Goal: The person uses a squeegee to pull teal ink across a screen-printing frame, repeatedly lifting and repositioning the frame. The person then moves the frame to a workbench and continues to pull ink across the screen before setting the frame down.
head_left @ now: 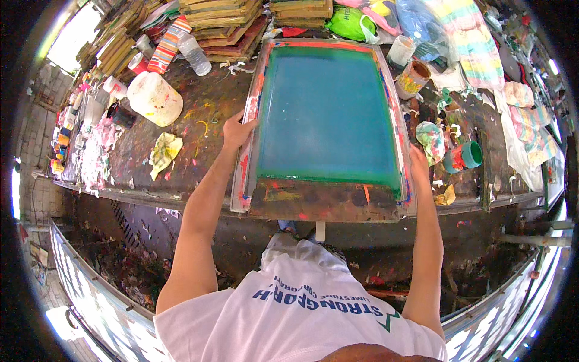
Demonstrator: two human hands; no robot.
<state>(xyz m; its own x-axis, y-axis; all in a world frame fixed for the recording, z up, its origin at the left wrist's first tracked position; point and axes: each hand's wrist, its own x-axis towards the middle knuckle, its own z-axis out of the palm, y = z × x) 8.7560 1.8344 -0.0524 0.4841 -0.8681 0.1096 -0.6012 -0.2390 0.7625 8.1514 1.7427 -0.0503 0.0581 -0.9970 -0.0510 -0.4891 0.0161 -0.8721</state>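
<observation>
A large screen printing frame (329, 114) with a teal-green mesh lies in front of me on the stained worktable. Its border is smeared with red, white and blue paint. My left hand (239, 129) grips the left side of the frame, thumb on top and the other fingers partly hidden. On the opposite side, lower down, my right hand (417, 163) holds the frame's right edge, its fingers mostly out of sight. Just right of that hand lie a crumpled, paint-stained rag (430, 143) and a tipped jar with green inside (463, 158).
Left on the table (208, 99) are a white jug (155, 98), a yellowed crumpled paper (164, 154) and a clear bottle (194, 55). Stacked wooden frames (223, 27) stand at the back. Paint-stained cans (412, 79) and plastic bags (416, 27) crowd the far right.
</observation>
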